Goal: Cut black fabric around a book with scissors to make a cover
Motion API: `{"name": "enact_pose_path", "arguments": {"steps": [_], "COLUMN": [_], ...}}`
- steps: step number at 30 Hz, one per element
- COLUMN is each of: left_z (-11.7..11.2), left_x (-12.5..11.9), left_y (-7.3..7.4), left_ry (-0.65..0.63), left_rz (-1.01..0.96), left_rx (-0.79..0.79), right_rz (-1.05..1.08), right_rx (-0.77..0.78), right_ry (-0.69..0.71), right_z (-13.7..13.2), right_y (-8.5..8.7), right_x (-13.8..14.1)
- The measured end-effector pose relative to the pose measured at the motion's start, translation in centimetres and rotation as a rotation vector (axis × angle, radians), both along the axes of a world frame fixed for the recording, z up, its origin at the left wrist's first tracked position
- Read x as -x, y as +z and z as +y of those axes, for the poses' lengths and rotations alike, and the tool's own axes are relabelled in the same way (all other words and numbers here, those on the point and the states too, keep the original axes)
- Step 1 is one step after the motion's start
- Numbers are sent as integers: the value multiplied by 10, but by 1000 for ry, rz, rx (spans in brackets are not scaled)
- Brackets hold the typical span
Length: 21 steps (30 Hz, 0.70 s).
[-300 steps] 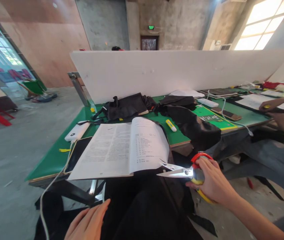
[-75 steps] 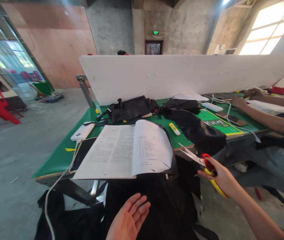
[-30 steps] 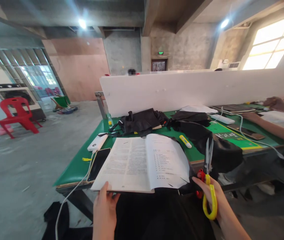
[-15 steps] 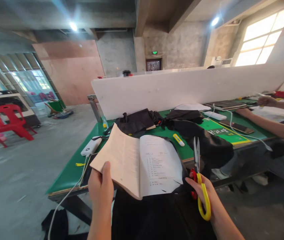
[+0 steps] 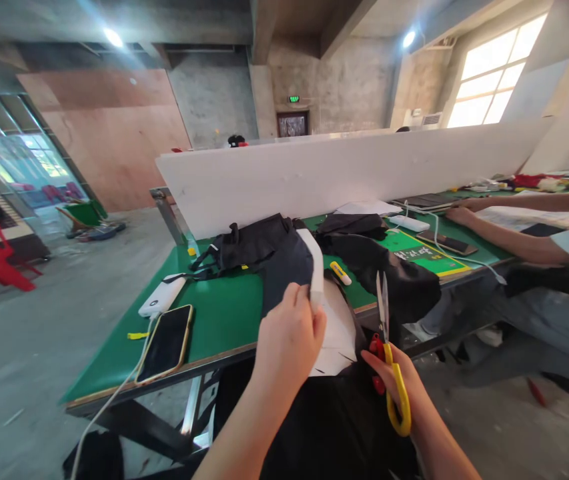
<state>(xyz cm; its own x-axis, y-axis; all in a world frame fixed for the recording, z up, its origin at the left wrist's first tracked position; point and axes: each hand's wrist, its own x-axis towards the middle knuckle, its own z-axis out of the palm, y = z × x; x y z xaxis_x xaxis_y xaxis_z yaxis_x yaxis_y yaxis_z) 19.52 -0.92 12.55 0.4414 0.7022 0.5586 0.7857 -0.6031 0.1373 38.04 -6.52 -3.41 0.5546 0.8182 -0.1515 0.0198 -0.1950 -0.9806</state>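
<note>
My left hand is closed on a book, gripping its thick block of pages, which is seen edge-on with a dark cover facing left. Below and right of that block lies a white page, with small dark slits near its bottom edge. A pair of scissors with red and yellow handles is in my right hand, blades upward and slightly apart. That hand is beside the page's right edge, over black cloth on my lap.
On the green table lie a phone, a white power bank with cable, a yellow-and-white tube, black fabric and a green booklet. A white partition stands behind. Another person's arms rest at right.
My left hand has moved right and swung the left half of the book over, so its pages stand edge-on. The phone on the table is now uncovered. My right hand still holds the scissors.
</note>
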Motion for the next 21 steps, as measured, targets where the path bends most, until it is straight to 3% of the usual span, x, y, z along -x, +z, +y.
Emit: {"name": "enact_pose_path", "arguments": {"steps": [7,11,15,21], "left_z": [-8,-15,-18,-9], "left_x": [-45,-56,-51,-31], "left_y": [-43,-64,-71,-73], "left_ry": [-158,-263,-340,-386], "left_rz": [175,175,117,39], "left_rx": [130,221,324,421], "right_rz": [44,117,212,377], "right_rx": [-97,-57,-92,-114], "right_ry": [-125,-95,-29,-107], "right_z": [-7,-10,-14,-20], "right_y": [18,22,17,19], "right_x": [-6,-8,-6,-2]}}
